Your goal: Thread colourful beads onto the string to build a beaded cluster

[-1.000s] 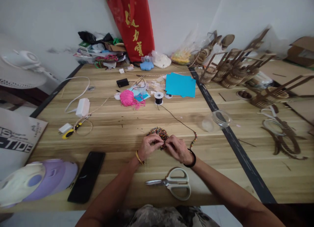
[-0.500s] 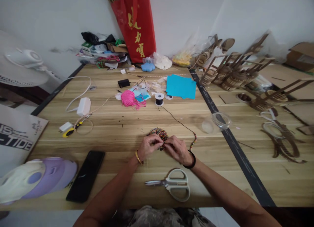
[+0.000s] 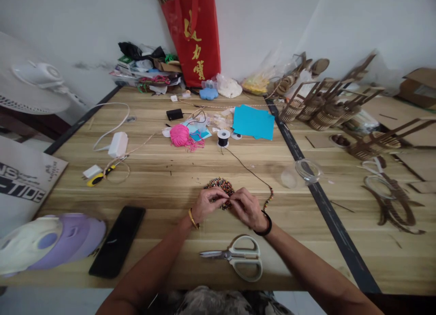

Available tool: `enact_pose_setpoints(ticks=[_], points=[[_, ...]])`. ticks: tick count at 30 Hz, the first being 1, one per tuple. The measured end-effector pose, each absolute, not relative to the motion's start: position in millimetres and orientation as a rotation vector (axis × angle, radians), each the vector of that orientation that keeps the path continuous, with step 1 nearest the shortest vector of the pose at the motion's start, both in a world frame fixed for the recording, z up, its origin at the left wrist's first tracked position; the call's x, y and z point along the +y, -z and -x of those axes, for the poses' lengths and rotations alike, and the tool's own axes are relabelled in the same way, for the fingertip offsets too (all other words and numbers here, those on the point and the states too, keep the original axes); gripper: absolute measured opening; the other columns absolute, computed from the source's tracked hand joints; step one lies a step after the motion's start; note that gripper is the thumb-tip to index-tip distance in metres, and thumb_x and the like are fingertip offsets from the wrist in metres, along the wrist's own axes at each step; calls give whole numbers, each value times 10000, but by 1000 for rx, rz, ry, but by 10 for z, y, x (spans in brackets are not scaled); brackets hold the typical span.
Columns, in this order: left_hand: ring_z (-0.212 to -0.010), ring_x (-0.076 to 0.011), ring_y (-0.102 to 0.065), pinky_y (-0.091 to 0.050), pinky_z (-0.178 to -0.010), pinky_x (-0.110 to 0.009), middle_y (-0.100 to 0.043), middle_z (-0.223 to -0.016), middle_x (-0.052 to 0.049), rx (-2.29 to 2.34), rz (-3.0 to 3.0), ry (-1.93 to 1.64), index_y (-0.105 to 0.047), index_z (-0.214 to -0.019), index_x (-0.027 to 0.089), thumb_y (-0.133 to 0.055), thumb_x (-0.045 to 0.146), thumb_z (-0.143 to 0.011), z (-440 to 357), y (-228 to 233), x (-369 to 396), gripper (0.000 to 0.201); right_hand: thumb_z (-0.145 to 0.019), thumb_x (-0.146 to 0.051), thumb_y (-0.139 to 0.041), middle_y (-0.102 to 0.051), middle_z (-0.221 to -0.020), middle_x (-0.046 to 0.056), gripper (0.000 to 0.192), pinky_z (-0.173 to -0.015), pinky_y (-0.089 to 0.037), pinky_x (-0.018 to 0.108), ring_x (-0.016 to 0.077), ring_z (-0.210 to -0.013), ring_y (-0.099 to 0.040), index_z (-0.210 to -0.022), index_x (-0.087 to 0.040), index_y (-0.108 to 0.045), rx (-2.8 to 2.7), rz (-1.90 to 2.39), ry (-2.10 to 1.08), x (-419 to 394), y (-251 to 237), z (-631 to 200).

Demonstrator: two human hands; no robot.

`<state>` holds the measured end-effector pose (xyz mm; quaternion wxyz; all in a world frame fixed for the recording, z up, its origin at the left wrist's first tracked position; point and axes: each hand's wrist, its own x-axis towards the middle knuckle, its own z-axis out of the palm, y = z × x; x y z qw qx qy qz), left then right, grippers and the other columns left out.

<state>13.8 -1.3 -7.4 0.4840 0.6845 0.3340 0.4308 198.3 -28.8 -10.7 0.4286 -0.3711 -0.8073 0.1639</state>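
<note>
Both hands meet at the bead pile (image 3: 220, 186), near the bench's (image 3: 170, 179) front edge: left hand (image 3: 207, 203) and right hand (image 3: 248, 208) pinch the cord (image 3: 247, 168). Cord runs away rightward, beaded, then back to the spool (image 3: 223, 137). Scissors (image 3: 238, 257) lie nearer the front.

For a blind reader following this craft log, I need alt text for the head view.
A person's left hand and right hand meet at a pile of coloured beads on a wooden table, with a partly beaded black cord running to a spool. Scissors lie nearer, a phone to the left.
</note>
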Motion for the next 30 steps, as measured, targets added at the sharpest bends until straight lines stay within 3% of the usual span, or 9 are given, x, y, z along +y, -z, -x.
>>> enact_pose_setpoints(ticks=[15,30], points=[[-692,-145,-640,-523,-681,-258,-695,-752,-70,890,-1418,-969,-689,-757,106,-756,343,-666,-140,63,-15,262,-919,-184,-480,-583,-805,60,78,-613,-470,280,165,-723,-557,-948,-205,-549,-2010,925,-425,-282,81,-1972],[-732,-153,-641,-522,-704,-267,-699,-785,-87,880,-1463,-1006,-703,-762,110,-738,358,-688,-129,79,3,261,-922,-191,-479,-581,-818,56,76,-614,-467,270,160,-729,-560,-943,-205,-550,-2017,936,-422,-275,94,-1978]])
